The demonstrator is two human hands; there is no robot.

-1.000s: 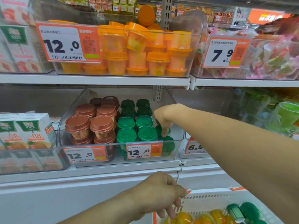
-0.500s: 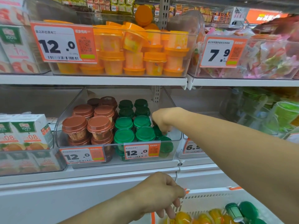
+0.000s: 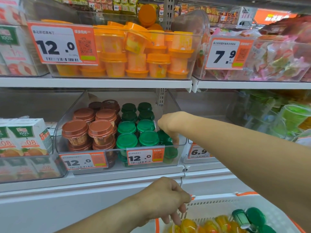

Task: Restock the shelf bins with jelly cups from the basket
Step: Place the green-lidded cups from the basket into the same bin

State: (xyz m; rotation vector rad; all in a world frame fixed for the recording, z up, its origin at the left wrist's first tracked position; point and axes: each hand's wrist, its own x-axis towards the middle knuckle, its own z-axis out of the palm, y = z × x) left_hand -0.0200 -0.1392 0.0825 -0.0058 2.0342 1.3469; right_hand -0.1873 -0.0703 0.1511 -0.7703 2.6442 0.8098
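From the head camera: the right hand holds a green jelly cup inside the clear bin, beside eight green lids. The left hand reaches into the white basket toward yellow cups; its grip is unclear.

The lower middle bin is clear, glossy plastic, its walls catching reflections. The green lids in it are smooth, shiny plastic; the brown lids beside them are smooth with a duller sheen. The orange cups at upper centre are translucent plastic. The price tags look like matt printed paper. The shelf edge is smooth, white and painted. The basket at lower right is white perforated plastic. The juice cartons at left are printed cardboard.
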